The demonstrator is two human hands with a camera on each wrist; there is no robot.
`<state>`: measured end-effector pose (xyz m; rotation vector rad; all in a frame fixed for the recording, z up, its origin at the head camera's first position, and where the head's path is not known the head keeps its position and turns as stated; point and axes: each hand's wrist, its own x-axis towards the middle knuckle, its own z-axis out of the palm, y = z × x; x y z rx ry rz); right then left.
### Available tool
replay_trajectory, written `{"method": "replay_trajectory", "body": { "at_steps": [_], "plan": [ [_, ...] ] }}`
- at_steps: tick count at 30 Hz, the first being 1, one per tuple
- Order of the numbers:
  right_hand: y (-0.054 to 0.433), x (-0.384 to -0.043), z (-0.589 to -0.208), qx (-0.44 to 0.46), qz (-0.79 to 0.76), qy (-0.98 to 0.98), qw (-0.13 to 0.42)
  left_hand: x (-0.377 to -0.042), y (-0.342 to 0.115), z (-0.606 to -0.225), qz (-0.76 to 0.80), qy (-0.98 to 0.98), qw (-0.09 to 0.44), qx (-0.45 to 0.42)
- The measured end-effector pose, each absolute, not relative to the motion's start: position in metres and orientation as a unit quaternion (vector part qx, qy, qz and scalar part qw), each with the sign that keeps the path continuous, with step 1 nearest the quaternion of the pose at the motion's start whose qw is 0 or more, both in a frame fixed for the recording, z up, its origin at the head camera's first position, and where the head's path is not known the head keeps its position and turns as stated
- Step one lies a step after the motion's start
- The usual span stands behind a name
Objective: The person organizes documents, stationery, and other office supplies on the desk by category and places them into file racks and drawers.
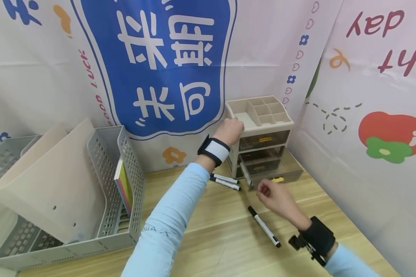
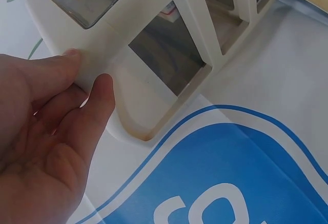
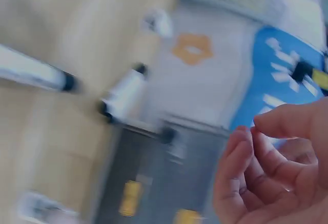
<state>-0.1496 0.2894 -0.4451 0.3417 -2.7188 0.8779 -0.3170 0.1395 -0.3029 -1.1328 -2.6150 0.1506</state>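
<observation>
My left hand (image 1: 229, 130) grips the upper left edge of a small white desktop drawer organizer (image 1: 268, 129), thumb on one side and fingers on the other in the left wrist view. The organizer's lower smoky drawer (image 1: 291, 177) is pulled out; the upper drawer (image 1: 253, 142) is closed. Just in front of the pulled-out drawer is my right hand (image 1: 280, 200), fingers loosely curled with nothing between them; the right wrist view shows thumb and fingertips close together (image 3: 246, 137). A black-and-white marker (image 1: 265, 227) lies on the table beside this hand. Two similar markers (image 1: 228, 185) lie left of the drawer.
A grey file rack (image 1: 131, 200) with white folders (image 1: 59, 184) and thin colored booklets (image 1: 123, 188) stands on the left of the wooden table (image 1: 194, 246). Printed cloth walls (image 1: 367, 184) close off the back and right, right behind and beside the organizer.
</observation>
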Motion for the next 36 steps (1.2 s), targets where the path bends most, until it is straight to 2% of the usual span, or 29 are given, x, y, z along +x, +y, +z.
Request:
{"method": "replay_trajectory", "body": {
  "at_steps": [7, 16, 21, 26, 30, 33, 36],
  "plan": [
    [0.298, -0.122, -0.504, 0.098, 0.248, -0.963, 0.043, -0.317, 0.145, -0.308, 0.042, -0.912, 0.136, -0.385],
    [0.299, -0.116, -0.531, 0.091, 0.254, -0.963, 0.025, -0.319, 0.146, -0.318, 0.025, -0.909, 0.13, -0.394],
    [0.301, -0.115, -0.525, 0.091, 0.28, -0.956, 0.023, -0.325, 0.139, -0.328, -0.049, -0.903, 0.135, -0.406],
    [0.303, -0.107, -0.507, 0.093, 0.294, -0.951, 0.029, -0.324, 0.125, -0.342, -0.203, -0.872, 0.157, -0.417],
    [0.306, -0.098, -0.489, 0.084, 0.307, -0.948, 0.026, -0.305, 0.115, -0.366, -0.305, -0.842, 0.199, -0.397],
    [0.312, -0.092, -0.475, 0.085, 0.323, -0.942, 0.025, -0.283, 0.11, -0.393, -0.382, -0.827, 0.21, -0.354],
    [0.315, -0.089, -0.458, 0.091, 0.34, -0.935, 0.034, -0.26, 0.108, -0.421, -0.45, -0.819, 0.184, -0.304]
  ]
}}
